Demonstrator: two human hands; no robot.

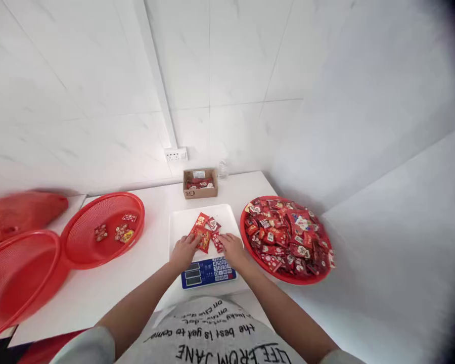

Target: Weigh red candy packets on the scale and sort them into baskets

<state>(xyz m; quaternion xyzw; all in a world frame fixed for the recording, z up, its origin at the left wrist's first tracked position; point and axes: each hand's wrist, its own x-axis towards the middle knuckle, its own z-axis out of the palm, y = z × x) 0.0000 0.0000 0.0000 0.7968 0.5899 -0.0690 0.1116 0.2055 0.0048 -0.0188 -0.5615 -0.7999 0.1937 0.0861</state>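
Several small red packets (pixel 203 239) lie on the white tray of a digital scale (pixel 178 222). My left hand (pixel 185 252) is at the left edge of the pile, fingers closed on a red packet with gold print. On the right, my right hand (pixel 232 248) has its fingers curled on the edge of a red packet with white dots (pixel 217 242). Part of each packet is hidden under my fingers. Below the tray is the scale's blue panel with display and keys (pixel 208 272).
A round red basket (pixel 243 237) heaped with packets stands right of the scale. Two red baskets (pixel 66 237) are on the left, one holding several packets. Behind the scale are a cardboard box (pixel 200 193) of packets and a clear plastic container (pixel 223 171), near the wall.
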